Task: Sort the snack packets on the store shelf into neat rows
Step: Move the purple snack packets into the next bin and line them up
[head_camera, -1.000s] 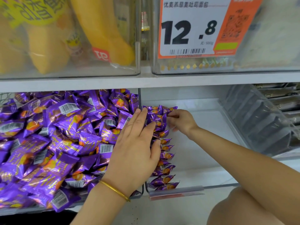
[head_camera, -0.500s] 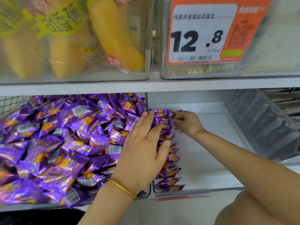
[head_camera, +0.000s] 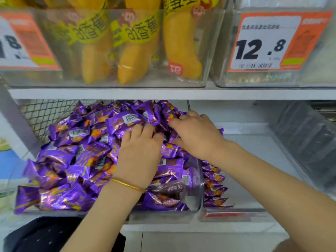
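Note:
A loose heap of purple snack packets (head_camera: 76,160) fills the left clear bin on the lower shelf. A neat row of the same packets (head_camera: 213,182) stands on edge along the left side of the right bin. My left hand (head_camera: 140,153), with a gold bracelet at the wrist, lies on the heap, fingers curled into the packets. My right hand (head_camera: 196,137) reaches over the clear divider (head_camera: 195,188) into the heap's far right corner, its fingers curled around packets there. What each hand holds is partly hidden.
Above, a clear bin holds yellow banana-shaped snacks (head_camera: 131,48), flanked by orange price tags (head_camera: 263,44). A wire mesh panel (head_camera: 45,115) stands behind the heap. A tilted clear tray (head_camera: 305,142) of dark packets lies at right. The right bin's white floor (head_camera: 254,157) lies bare.
The view has swung left and closer. My right hand left the top of the neat row and crossed the divider into the heap. My left hand's straight fingers have curled into the packets.

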Motion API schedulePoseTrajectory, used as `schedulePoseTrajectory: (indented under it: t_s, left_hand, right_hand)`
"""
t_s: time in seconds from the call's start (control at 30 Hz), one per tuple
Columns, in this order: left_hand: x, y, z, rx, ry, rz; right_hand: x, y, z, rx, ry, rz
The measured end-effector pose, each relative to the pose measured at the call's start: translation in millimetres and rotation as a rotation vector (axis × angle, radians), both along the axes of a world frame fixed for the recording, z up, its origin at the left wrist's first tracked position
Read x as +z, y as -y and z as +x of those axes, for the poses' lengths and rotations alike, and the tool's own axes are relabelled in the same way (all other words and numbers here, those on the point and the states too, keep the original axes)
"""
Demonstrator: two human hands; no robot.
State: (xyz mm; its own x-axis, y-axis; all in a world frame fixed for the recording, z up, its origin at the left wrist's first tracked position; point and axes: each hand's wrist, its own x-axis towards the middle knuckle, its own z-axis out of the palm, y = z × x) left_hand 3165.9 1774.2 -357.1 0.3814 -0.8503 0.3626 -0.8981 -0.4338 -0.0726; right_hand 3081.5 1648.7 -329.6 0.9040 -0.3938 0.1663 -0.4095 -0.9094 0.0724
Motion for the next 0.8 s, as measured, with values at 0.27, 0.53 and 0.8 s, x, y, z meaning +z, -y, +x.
schedulePoseTrajectory:
  t_s: [0.27,0.53,0.8]
  left_hand:
    - [10,-6,1,-0.067,-0.227,-0.136]
    - [31,-16,0,-0.191,-0.709,-0.49]
    - [37,-20,-16,-0.388,-1.874,-0.474]
  right_hand:
    - [4,-4,-18,-0.026,0.502,0.241]
    - [-1,-16,-67,0.236,0.977,0.914]
    - [-7,-27,-60,0.353,0.96,0.752]
